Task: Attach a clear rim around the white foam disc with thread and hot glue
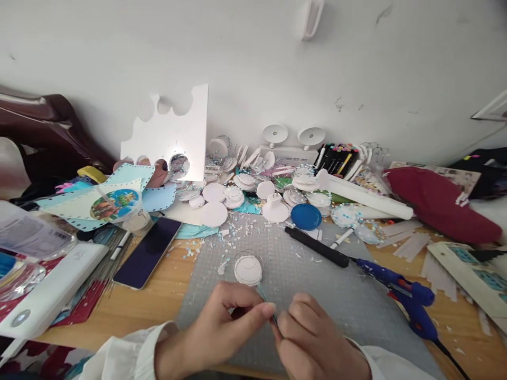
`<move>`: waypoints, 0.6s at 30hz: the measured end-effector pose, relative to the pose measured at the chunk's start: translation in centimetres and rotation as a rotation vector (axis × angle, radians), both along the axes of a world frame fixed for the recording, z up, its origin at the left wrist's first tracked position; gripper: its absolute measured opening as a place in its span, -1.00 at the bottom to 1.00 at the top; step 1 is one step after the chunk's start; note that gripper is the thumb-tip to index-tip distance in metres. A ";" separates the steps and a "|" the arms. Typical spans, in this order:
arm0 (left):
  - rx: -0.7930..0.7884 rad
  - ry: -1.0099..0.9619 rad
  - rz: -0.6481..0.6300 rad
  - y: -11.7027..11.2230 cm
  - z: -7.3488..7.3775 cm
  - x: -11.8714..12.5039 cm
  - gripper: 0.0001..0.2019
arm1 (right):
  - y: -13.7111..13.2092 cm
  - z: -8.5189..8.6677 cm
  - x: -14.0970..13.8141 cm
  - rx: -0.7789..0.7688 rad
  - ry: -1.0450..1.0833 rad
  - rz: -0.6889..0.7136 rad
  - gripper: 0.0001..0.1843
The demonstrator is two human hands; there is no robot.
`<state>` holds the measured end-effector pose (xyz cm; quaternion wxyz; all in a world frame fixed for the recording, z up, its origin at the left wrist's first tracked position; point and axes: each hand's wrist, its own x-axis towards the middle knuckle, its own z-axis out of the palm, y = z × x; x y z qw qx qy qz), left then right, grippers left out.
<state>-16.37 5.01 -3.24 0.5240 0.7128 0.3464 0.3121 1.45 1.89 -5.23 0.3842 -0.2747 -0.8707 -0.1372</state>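
Note:
Both my hands are low in the middle of the view, over a grey cutting mat (pixel 317 295). My left hand (pixel 222 327) is closed, with thumb and forefinger pinched on a thin teal strip (pixel 266 298). My right hand (pixel 312 338) is closed too, its fingertips meeting the same strip from the right. The strip runs up to a small white foam disc (pixel 247 269) under a clear round lid, which lies on the mat just beyond my fingers.
A blue glue gun (pixel 400 293) and a black pen-like tool (pixel 317 247) lie right of the disc. A dark phone (pixel 147 252) rests at left, beside a white device (pixel 51 290). Many white foam discs (pixel 237 192), a blue lid (pixel 306 216) and markers (pixel 336 158) crowd the back by the wall.

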 end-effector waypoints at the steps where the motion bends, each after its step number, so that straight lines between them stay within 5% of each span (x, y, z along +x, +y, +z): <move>1: -0.028 0.000 0.007 -0.2 0.0 0.0 -0.55 | -0.3 0.0 -0.2 0.034 -0.027 -0.006 -0.66; 7: -0.230 0.061 0.008 -1.2 -0.1 -0.1 -0.57 | -1.7 0.5 -1.2 0.116 -0.065 -0.066 -0.69; 12: -0.215 0.052 0.019 -1.6 -0.6 -0.3 -0.55 | -2.4 0.1 -1.5 0.043 -0.002 -0.073 -0.74; 15: -0.189 0.045 0.042 -1.4 -0.6 -0.9 -0.55 | -3.4 -1.1 0.2 -0.072 0.109 -0.141 -0.78; 18: -0.152 0.072 0.071 -0.6 -0.4 -2.1 -0.57 | -5.0 -3.1 4.6 -0.117 0.338 -0.405 -0.79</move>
